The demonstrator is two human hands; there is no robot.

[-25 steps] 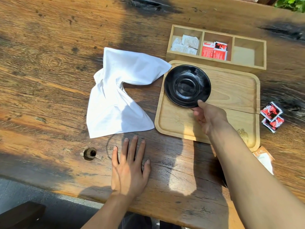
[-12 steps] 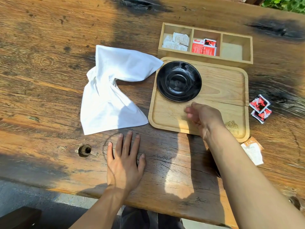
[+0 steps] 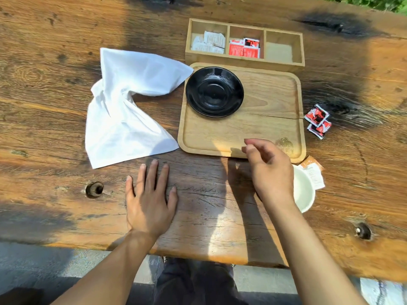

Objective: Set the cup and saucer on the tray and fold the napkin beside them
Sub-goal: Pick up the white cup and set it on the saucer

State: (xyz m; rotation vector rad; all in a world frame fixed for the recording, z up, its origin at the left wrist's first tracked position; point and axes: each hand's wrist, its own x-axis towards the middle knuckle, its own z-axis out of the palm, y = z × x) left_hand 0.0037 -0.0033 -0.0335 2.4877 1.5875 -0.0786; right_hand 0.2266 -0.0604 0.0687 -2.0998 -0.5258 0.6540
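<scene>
A black saucer [image 3: 214, 91] lies in the far left corner of the wooden tray [image 3: 271, 100]. A white cup [image 3: 305, 190] stands on the table just in front of the tray's near right corner, partly hidden behind my right hand [image 3: 269, 170]. That hand hovers over the tray's near edge with fingers loosely curled and holds nothing. My left hand [image 3: 149, 194] rests flat on the table, fingers spread, below the napkin. The white napkin [image 3: 125, 106] lies crumpled and twisted on the table left of the tray, one corner touching the tray's edge.
A wooden three-compartment box [image 3: 244, 44] with white and red sachets sits behind the tray. Two red sachets [image 3: 318, 121] lie right of the tray. A white and orange sachet [image 3: 313, 172] lies by the cup. The table's near edge [image 3: 198, 256] runs below my hands.
My right hand has let go of the saucer and drawn back toward me, from the saucer's rim to the tray's near edge. The cup has come into view. The left hand stayed put.
</scene>
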